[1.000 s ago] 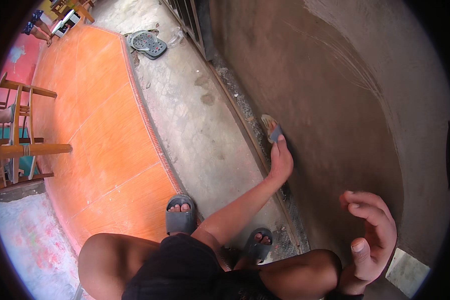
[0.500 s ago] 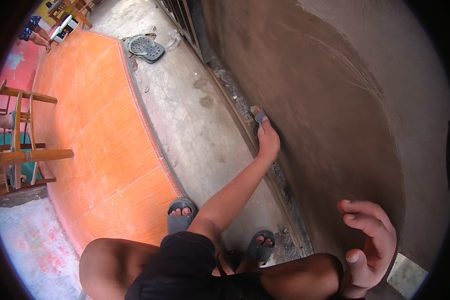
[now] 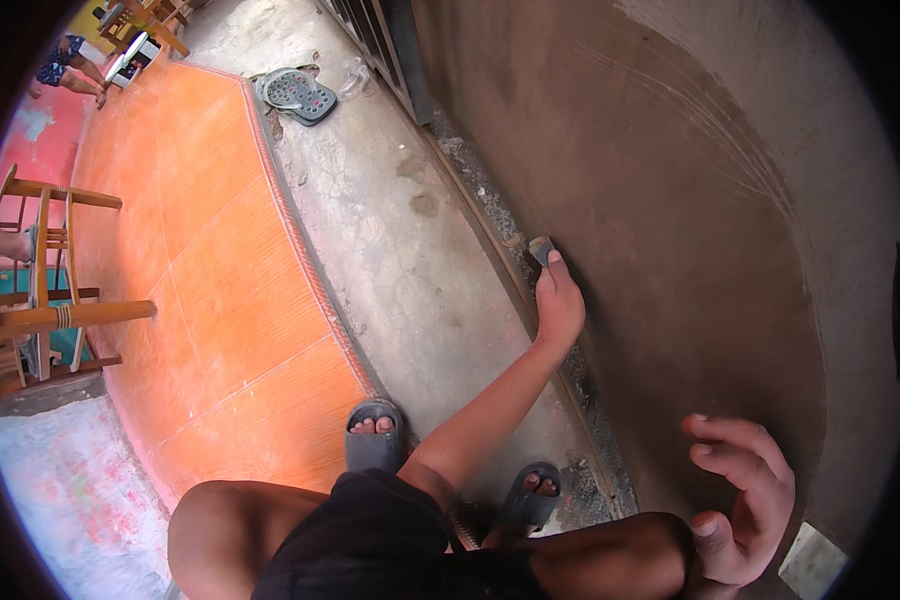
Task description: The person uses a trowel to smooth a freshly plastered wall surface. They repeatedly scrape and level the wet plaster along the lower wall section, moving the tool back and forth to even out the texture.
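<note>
My left hand pinches a small grey-and-tan tool, jutting toward 11 o'clock near the brown wall's foot; long axis I can't make out. Right hand: well apart, 5 o'clock, loosely curled, empty.

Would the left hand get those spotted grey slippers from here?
Probably not: the left hand holds a small grey-and-tan thing, and the slippers lie well beyond it, farther up the concrete.
</note>
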Action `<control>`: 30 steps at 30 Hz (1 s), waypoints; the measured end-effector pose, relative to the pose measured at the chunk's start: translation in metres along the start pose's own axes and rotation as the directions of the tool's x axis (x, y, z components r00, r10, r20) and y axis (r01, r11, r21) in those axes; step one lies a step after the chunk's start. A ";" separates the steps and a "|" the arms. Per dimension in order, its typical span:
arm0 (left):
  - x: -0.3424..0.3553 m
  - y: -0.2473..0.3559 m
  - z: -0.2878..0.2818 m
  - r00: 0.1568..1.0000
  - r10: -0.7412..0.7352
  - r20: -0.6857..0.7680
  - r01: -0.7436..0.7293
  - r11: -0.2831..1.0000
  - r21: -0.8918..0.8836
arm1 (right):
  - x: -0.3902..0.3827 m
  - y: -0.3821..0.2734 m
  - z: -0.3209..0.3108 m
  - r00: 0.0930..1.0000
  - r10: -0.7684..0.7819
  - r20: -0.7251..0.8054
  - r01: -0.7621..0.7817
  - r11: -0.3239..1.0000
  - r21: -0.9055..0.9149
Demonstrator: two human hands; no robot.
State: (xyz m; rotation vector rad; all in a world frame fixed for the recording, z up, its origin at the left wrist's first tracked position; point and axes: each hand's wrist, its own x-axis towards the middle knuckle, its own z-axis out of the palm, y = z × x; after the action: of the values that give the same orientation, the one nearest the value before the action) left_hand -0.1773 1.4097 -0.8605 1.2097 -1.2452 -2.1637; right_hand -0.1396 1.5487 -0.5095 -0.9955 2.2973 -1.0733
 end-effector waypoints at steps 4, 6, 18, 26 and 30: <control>-0.022 -0.005 0.000 0.996 -0.084 0.003 0.084 0.995 -0.060 | 0.000 -0.002 0.002 0.999 0.001 -0.040 -0.001 1.000 -0.002; -0.022 -0.002 0.000 0.992 -0.123 -0.019 0.119 0.981 -0.153 | -0.001 -0.004 0.002 0.999 -0.002 -0.043 0.002 1.000 0.000; 0.174 0.068 -0.019 0.953 -0.094 -0.286 0.025 0.971 -0.237 | 0.001 -0.006 0.003 0.999 -0.008 -0.035 0.009 1.000 0.025; 0.080 0.016 -0.033 0.997 -0.018 -0.076 0.022 0.999 0.048 | 0.001 -0.006 0.002 0.999 0.005 -0.053 -0.002 0.999 0.053; 0.079 -0.004 -0.018 0.984 -0.072 -0.164 0.061 0.996 -0.069 | 0.002 -0.005 0.003 1.000 -0.002 -0.016 0.003 0.999 0.034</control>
State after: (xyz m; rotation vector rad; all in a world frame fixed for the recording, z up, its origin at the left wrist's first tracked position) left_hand -0.2069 1.3511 -0.9073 1.3920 -1.0731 -2.0828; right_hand -0.1372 1.5433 -0.5078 -0.9800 2.2829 -1.1214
